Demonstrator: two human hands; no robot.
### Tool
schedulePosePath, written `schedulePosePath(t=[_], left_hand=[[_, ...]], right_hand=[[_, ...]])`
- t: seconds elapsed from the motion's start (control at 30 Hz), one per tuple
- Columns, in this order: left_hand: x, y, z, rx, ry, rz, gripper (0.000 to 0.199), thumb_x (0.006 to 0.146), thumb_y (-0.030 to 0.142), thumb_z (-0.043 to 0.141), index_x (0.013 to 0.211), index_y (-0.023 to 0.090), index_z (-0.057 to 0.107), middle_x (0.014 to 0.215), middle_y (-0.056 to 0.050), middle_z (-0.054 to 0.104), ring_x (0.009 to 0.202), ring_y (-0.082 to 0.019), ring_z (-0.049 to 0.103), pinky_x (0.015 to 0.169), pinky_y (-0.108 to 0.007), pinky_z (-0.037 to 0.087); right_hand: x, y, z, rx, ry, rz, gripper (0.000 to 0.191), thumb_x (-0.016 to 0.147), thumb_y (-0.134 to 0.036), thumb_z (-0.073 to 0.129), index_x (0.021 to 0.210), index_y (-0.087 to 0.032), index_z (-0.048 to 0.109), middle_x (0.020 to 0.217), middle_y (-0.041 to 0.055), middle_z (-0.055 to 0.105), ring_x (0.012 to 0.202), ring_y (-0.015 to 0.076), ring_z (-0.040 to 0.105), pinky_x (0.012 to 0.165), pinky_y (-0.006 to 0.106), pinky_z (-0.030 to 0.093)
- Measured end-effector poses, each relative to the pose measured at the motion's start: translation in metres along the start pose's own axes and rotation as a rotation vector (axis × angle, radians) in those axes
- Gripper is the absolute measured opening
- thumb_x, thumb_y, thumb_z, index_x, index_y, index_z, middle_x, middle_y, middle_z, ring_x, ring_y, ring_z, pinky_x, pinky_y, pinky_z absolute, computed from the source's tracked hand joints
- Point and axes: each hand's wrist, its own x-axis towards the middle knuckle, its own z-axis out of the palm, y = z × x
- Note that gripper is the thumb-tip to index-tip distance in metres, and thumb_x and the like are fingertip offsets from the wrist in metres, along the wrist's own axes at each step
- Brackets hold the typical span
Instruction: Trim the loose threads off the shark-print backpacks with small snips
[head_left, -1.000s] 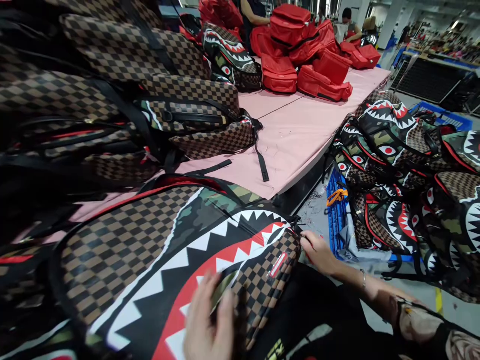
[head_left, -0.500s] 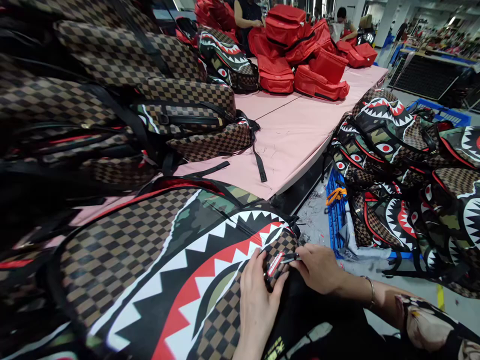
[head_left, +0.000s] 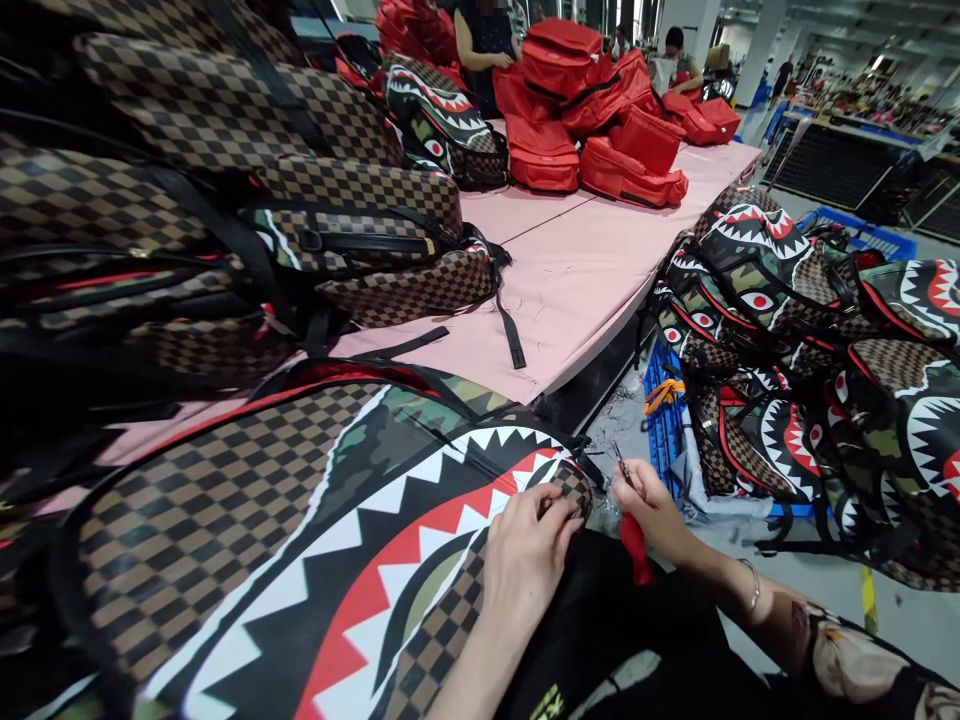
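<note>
A large backpack [head_left: 247, 500], brown-and-black checked with camouflage and a toothed shark mouth, lies in front of me. My left hand [head_left: 525, 550] rests at its right end, fingers curled and pinching the checked corner; the fingertips are partly hidden. Off to the right of that corner, apart from the backpack, my right hand [head_left: 651, 508] is closed around small thread snips [head_left: 621, 462], their narrow metal tips pointing up and away. Below that hand hangs a piece of red material [head_left: 635, 550]; how it joins the snips is hidden.
Checked backpacks [head_left: 360, 200] are piled at the left on the pink-covered table [head_left: 577, 255]. Red bags [head_left: 559, 150] are heaped farther back, near people at work. On the right, more shark-print backpacks [head_left: 780, 300] fill a blue crate [head_left: 661, 425] on the floor.
My right hand has moved right, away from the backpack's corner, and the snips and red material now show. My left hand's fingers have curled over; the red-and-white label is no longer visible.
</note>
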Motion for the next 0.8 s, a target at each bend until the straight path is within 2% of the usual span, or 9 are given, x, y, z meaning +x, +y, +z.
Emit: schedulePosePath(t=[0.07, 0.17, 0.27, 0.43, 0.6, 0.7, 0.8], left_hand=[[0.008, -0.004, 0.000, -0.079, -0.028, -0.083, 0.022, 0.082, 0.034, 0.046, 0.075, 0.021, 0.062, 0.087, -0.006, 0.064, 0.080, -0.021, 0.059, 0.070, -0.034, 0.046], [0.014, -0.015, 0.002, -0.293, -0.111, -0.276, 0.024, 0.081, 0.037, 0.045, 0.070, 0.020, 0.059, 0.077, -0.004, 0.065, 0.073, -0.020, 0.060, 0.068, -0.032, 0.047], [0.015, -0.022, 0.005, -0.423, -0.112, -0.372, 0.024, 0.078, 0.039, 0.046, 0.069, 0.020, 0.059, 0.085, -0.006, 0.065, 0.080, -0.021, 0.060, 0.075, -0.035, 0.046], [0.012, -0.018, 0.007, -0.461, -0.036, -0.374, 0.023, 0.076, 0.036, 0.047, 0.063, 0.020, 0.058, 0.092, -0.007, 0.063, 0.088, -0.023, 0.057, 0.081, -0.038, 0.044], [0.010, -0.013, 0.007, -0.463, -0.017, -0.351, 0.021, 0.076, 0.035, 0.048, 0.064, 0.021, 0.057, 0.094, -0.007, 0.061, 0.090, -0.022, 0.056, 0.082, -0.038, 0.043], [0.010, -0.014, 0.008, -0.467, -0.011, -0.352, 0.021, 0.076, 0.035, 0.048, 0.063, 0.020, 0.057, 0.093, -0.007, 0.062, 0.089, -0.023, 0.056, 0.082, -0.038, 0.043], [0.014, -0.019, 0.008, -0.507, -0.001, -0.398, 0.026, 0.077, 0.039, 0.047, 0.064, 0.020, 0.058, 0.089, -0.007, 0.064, 0.085, -0.022, 0.058, 0.081, -0.038, 0.045]], right_hand=[[-0.006, 0.004, -0.006, -0.158, -0.022, -0.065, 0.019, 0.084, -0.034, 0.048, 0.096, -0.019, 0.051, 0.079, -0.0012, 0.050, 0.073, 0.0119, 0.047, 0.067, 0.024, 0.037], [-0.014, 0.004, -0.010, -0.346, -0.122, -0.139, 0.019, 0.082, -0.031, 0.051, 0.096, -0.019, 0.056, 0.082, 0.0001, 0.058, 0.075, 0.0138, 0.052, 0.069, 0.025, 0.039], [-0.019, 0.002, -0.008, -0.531, -0.129, -0.185, 0.026, 0.081, -0.033, 0.053, 0.104, -0.020, 0.055, 0.085, 0.0008, 0.063, 0.072, 0.0146, 0.056, 0.067, 0.025, 0.040], [-0.023, -0.002, 0.003, -0.742, -0.089, -0.275, 0.027, 0.081, -0.037, 0.051, 0.099, -0.017, 0.053, 0.067, -0.0002, 0.061, 0.057, 0.0134, 0.055, 0.055, 0.023, 0.036], [-0.019, -0.001, 0.015, -0.795, -0.093, -0.387, 0.023, 0.082, -0.034, 0.049, 0.095, -0.016, 0.055, 0.076, 0.0039, 0.065, 0.066, 0.0158, 0.060, 0.058, 0.024, 0.037], [-0.016, 0.000, 0.019, -0.805, -0.102, -0.396, 0.020, 0.082, -0.032, 0.049, 0.090, -0.016, 0.057, 0.072, 0.0040, 0.064, 0.063, 0.0160, 0.058, 0.057, 0.025, 0.036], [-0.013, -0.001, 0.017, -0.673, -0.118, -0.325, 0.017, 0.083, -0.032, 0.048, 0.086, -0.018, 0.057, 0.073, 0.0022, 0.062, 0.063, 0.0139, 0.056, 0.058, 0.024, 0.036]])
